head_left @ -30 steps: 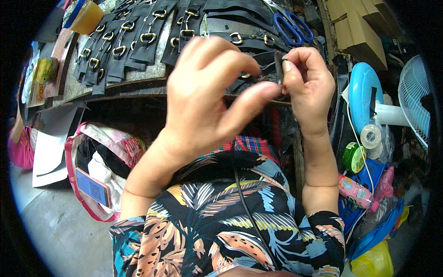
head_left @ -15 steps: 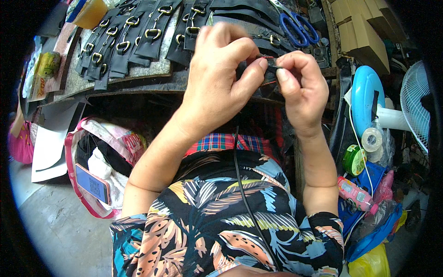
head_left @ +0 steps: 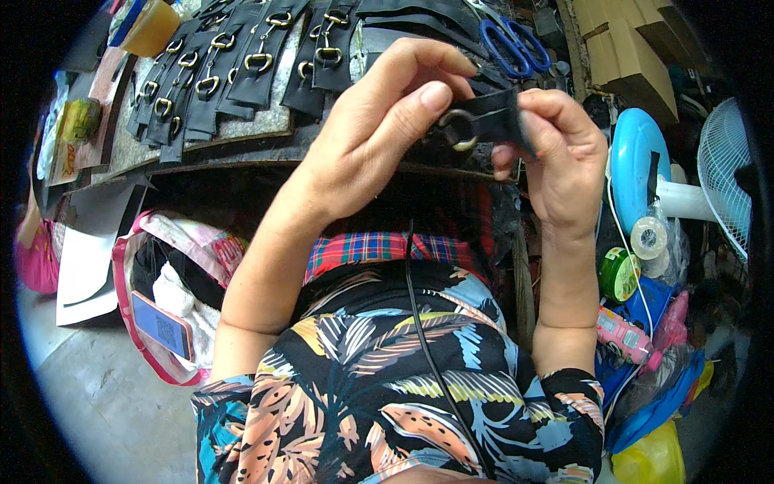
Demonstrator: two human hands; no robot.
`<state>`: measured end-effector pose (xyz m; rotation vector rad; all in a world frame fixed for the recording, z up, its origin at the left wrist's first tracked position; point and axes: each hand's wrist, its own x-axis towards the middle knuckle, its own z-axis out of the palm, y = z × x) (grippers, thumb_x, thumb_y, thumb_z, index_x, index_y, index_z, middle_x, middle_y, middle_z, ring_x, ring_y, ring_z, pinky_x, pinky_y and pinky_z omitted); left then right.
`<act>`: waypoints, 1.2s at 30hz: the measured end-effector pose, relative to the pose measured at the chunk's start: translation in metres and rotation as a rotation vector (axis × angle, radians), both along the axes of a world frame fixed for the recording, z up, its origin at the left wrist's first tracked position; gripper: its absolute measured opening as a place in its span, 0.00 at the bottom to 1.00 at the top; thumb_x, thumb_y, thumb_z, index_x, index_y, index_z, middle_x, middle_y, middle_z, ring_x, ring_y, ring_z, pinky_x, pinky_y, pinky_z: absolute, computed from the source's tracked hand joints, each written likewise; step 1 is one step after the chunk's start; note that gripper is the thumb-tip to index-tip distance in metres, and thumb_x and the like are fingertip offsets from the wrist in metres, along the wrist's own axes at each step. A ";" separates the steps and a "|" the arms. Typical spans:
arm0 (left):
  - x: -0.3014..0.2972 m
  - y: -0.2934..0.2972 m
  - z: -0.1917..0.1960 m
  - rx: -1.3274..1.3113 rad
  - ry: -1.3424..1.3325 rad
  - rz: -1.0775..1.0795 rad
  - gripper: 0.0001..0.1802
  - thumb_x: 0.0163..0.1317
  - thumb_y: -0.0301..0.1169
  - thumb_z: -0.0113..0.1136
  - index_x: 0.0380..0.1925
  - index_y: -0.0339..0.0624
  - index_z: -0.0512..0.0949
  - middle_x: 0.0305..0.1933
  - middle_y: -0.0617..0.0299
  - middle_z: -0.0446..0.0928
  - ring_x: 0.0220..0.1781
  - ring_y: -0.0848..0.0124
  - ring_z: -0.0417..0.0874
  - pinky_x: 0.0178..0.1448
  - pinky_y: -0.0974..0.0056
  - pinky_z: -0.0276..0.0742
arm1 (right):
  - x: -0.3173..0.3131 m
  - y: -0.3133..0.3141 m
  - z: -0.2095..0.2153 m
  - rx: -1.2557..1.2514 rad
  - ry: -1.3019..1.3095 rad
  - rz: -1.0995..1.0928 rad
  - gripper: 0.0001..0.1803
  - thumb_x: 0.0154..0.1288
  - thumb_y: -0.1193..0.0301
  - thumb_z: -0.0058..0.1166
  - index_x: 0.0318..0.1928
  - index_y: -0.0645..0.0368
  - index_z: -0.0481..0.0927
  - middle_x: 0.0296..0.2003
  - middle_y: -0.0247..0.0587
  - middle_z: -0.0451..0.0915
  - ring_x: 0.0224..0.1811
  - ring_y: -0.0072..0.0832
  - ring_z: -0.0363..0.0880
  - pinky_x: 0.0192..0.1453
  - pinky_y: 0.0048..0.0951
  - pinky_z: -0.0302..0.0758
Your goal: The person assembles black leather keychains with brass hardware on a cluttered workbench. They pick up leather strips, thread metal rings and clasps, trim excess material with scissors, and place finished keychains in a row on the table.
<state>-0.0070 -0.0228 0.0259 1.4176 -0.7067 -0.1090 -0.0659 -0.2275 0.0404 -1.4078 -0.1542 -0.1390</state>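
A short black strap (head_left: 493, 123), which looks like leather, is stretched between my hands above the near edge of the workbench. A gold-coloured metal ring (head_left: 465, 145) sits at its left end. My left hand (head_left: 387, 121) curls round that end; its thumb and forefinger stand apart, and the other fingers are partly hidden. The right-hand end is pinched between the thumb and fingers of my right hand (head_left: 560, 157). On the bench at the left lie several similar black straps (head_left: 211, 77) with gold-coloured metal fittings.
Blue-handled scissors (head_left: 516, 52) lie beyond my right hand. Cardboard boxes (head_left: 637, 77) are stacked at the far right, above a blue and white fan (head_left: 641, 161). Below left stands a pink-edged bag (head_left: 125, 282) with a phone (head_left: 163, 324) on it. A black cable (head_left: 427, 347) hangs down my front.
My hands have moved apart, the right one going right and slightly down. The strap and its ring, mostly hidden before, now show between them. The thin red-orange line at my fingers no longer shows.
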 end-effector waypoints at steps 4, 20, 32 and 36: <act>0.000 0.008 0.005 0.215 0.246 -0.245 0.16 0.77 0.31 0.55 0.56 0.29 0.78 0.47 0.64 0.81 0.50 0.78 0.77 0.56 0.71 0.74 | 0.004 -0.003 -0.009 0.249 0.077 0.071 0.08 0.77 0.72 0.56 0.48 0.65 0.83 0.34 0.40 0.86 0.28 0.24 0.86 0.28 0.25 0.85; -0.017 0.014 0.003 0.775 -0.491 0.283 0.12 0.64 0.27 0.67 0.48 0.41 0.82 0.38 0.52 0.82 0.40 0.54 0.83 0.46 0.59 0.80 | 0.002 -0.017 -0.016 -0.806 0.105 -0.035 0.05 0.69 0.75 0.63 0.37 0.65 0.81 0.29 0.26 0.77 0.30 0.14 0.70 0.35 0.19 0.68; -0.020 0.000 -0.030 0.645 -0.875 0.274 0.14 0.51 0.30 0.62 0.39 0.43 0.84 0.43 0.65 0.78 0.46 0.66 0.79 0.48 0.62 0.76 | 0.000 -0.001 -0.022 -1.187 -0.198 -0.250 0.11 0.62 0.65 0.68 0.31 0.54 0.79 0.27 0.34 0.80 0.31 0.37 0.81 0.34 0.39 0.75; -0.019 0.003 -0.033 0.612 -0.865 0.267 0.15 0.49 0.29 0.65 0.40 0.42 0.84 0.42 0.64 0.79 0.45 0.64 0.80 0.49 0.60 0.77 | 0.000 0.000 -0.025 -1.178 -0.111 -0.280 0.12 0.60 0.65 0.69 0.34 0.54 0.78 0.28 0.33 0.80 0.31 0.34 0.81 0.35 0.37 0.76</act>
